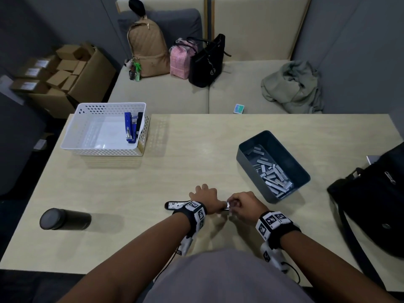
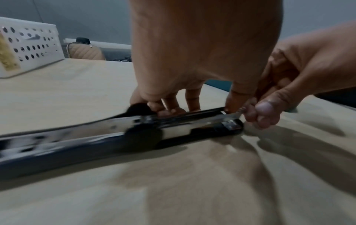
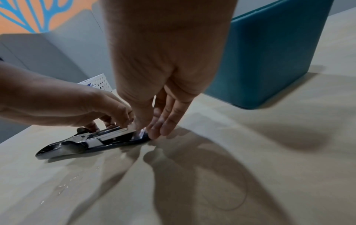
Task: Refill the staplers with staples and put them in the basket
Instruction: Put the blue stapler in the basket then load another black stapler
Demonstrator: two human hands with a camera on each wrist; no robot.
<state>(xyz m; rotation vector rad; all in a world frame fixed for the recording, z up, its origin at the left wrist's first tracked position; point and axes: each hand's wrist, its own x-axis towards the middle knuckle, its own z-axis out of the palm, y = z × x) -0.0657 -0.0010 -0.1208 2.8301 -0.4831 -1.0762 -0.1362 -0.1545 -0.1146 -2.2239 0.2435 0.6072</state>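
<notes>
Head view shows one blue stapler already lying in the white basket at the table's far left, so that one looks finished. A second, dark stapler lies opened flat on the table in front of me. My left hand curls over its middle, fingertips pressing the far side to steady it. My right hand pinches something small and silvery at the tray's front end, probably a staple strip, though I cannot tell for sure. The blue-grey bin of staple strips sits near my right. As I judge it, seating the strip, closing this stapler and carrying it to the basket remain.
</notes>
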